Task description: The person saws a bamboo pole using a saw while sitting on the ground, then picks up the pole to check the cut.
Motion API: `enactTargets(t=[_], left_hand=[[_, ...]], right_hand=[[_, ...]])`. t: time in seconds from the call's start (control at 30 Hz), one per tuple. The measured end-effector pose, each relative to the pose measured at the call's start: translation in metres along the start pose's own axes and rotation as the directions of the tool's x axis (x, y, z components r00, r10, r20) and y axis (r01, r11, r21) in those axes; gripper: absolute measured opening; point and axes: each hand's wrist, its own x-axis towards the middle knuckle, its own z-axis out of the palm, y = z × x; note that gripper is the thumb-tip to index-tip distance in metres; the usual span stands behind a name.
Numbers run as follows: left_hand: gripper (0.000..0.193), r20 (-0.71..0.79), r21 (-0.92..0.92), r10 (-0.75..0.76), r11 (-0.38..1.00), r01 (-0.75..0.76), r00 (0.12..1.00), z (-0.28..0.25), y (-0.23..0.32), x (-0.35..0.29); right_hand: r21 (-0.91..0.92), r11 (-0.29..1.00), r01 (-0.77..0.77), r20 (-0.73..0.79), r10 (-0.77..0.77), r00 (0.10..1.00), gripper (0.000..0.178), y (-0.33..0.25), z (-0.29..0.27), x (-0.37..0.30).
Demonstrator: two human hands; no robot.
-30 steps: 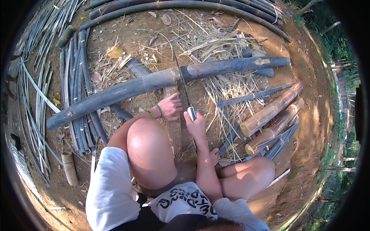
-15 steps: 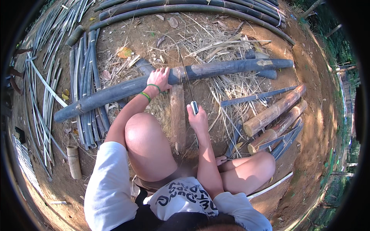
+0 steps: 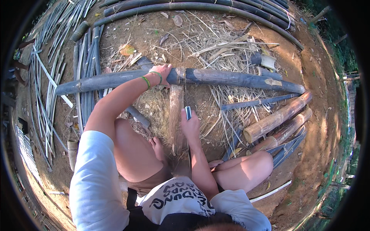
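A long dark bamboo pole [image 3: 223, 78] lies crosswise in front of me, over a wooden beam [image 3: 177, 104] that runs toward my body. My left hand [image 3: 163, 74] is wrapped over the pole, just left of a pale ringed node near its middle. In my right hand [image 3: 190, 124], closer to me, is the grip of a handsaw [image 3: 188, 112]. Its thin blade appears nearly edge-on, rising from the grip to the pole beside the node. Whether the teeth sit in a cut is too fine to tell.
Split bamboo strips [image 3: 88, 65] are heaped at the left, near an upright bamboo piece [image 3: 72, 150]. Tan bamboo logs [image 3: 269, 121] lie at the right. Dry straw [image 3: 223, 50] and shavings cover ground beyond the pole. Long dark poles [image 3: 185, 6] line the far side.
The pole has swung round: its left end went farther away, its right end nearer. My left hand stays on it. The saw grip shifted slightly left and nearer, and my left knee moved aside.
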Motion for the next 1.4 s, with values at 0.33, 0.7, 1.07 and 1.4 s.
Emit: enactTargets(t=[0.33, 0.7, 1.07, 1.4], left_hand=[[0.103, -0.233, 0.003, -0.148, 0.988, 0.153, 0.961, 0.021, 0.031, -0.01], [0.102, -0.163, -0.013, -0.179, 0.984, 0.179, 0.97, 0.037, 0.022, 0.003], [0.099, 0.135, 0.144, -0.123, 0.984, 0.103, 0.983, -0.075, -0.005, -0.041], [0.087, 0.142, 0.188, -0.065, 0.982, 0.038, 0.988, -0.101, -0.002, -0.037]], right_hand=[[-0.05, 0.994, 0.096, -0.159, -0.103, 0.982, 0.048, 0.011, 0.016, -0.008], [-0.004, 0.998, 0.07, -0.118, -0.07, 0.991, 0.042, 0.007, 0.022, -0.015], [-0.098, 0.991, 0.088, -0.125, -0.1, 0.987, 0.054, 0.017, 0.025, -0.009], [-0.13, 0.989, 0.065, -0.076, -0.076, 0.994, 0.054, 0.022, 0.026, -0.004]])
